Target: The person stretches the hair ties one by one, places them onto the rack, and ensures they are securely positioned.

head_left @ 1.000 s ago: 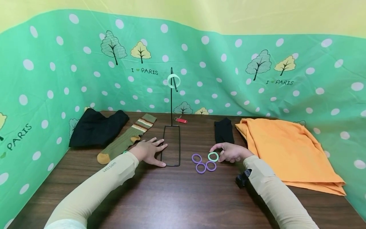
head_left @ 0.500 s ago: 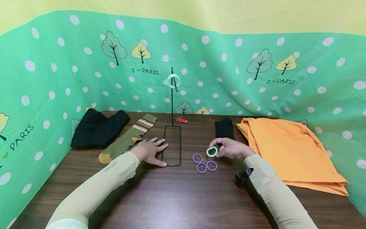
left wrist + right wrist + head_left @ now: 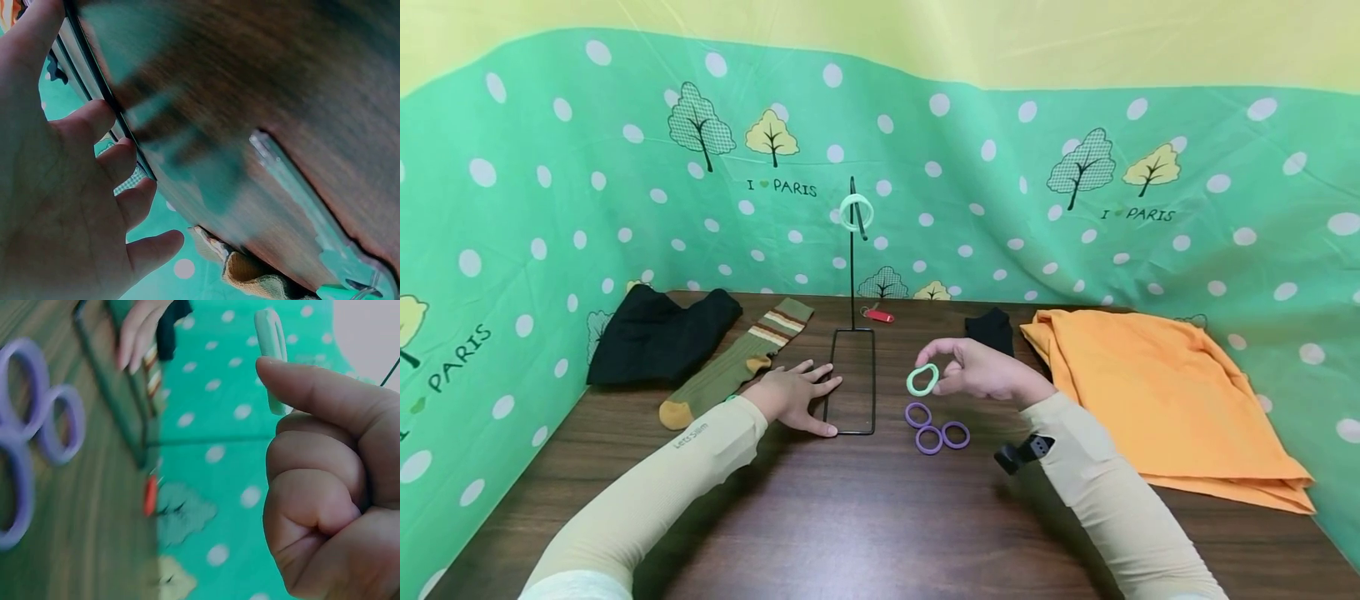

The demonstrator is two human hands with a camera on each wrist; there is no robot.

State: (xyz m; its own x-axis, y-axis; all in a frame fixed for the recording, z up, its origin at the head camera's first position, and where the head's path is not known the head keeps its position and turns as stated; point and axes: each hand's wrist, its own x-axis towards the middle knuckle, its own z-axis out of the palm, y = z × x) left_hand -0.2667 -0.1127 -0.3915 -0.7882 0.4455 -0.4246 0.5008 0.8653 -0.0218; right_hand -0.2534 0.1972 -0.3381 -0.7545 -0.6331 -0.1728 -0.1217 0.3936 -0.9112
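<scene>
My right hand (image 3: pixel 985 369) pinches a mint-green hair tie (image 3: pixel 922 380) between thumb and index finger, raised above the table; the other fingers are curled in the right wrist view. Beneath it lie three purple hair ties (image 3: pixel 928 440) close together. My left hand (image 3: pixel 792 400) rests with spread fingers on the left side of a black wire stand (image 3: pixel 874 379), and in the left wrist view its fingertips touch the frame rod (image 3: pixel 100 75). Another pale green hair tie (image 3: pixel 842 212) hangs on the arm at the top of the stand.
Behind the left hand lie an olive striped sock (image 3: pixel 722 375) and folded black cloth (image 3: pixel 658 337). A key (image 3: pixel 300 200) lies near the left palm. A red keychain (image 3: pixel 878 316) is behind the stand. At right are a black cloth piece (image 3: pixel 990 327) and folded orange fabric (image 3: pixel 1165 400).
My right hand has lifted the mint-green hair tie off the table beside the purple ones and carried it leftward and up. The left hand has stayed on the stand's base.
</scene>
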